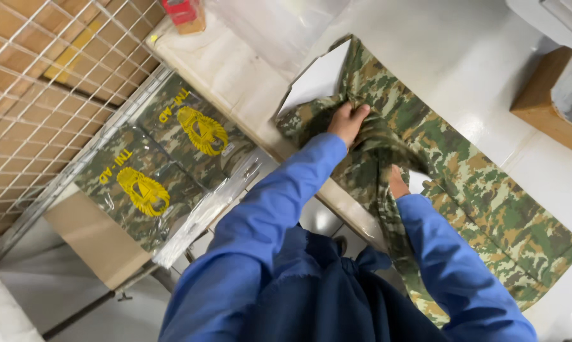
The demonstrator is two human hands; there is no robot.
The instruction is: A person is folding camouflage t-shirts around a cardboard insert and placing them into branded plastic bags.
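A green camouflage garment (482, 196) lies spread over a white table (463, 57), one end hanging off the near edge. My left hand (348, 121) presses on a fold of the cloth beside a white card (317, 79) that sticks out from under it. My right hand (397, 185) is partly buried in the cloth, gripping a fold near the table edge. Both my arms wear blue sleeves.
Two bagged camouflage garments with yellow emblems (165, 158) lie on a lower shelf at left, next to a wire mesh panel (38, 88). A red object (181, 11) sits at the table's far corner. A wooden box (552, 95) stands at the right.
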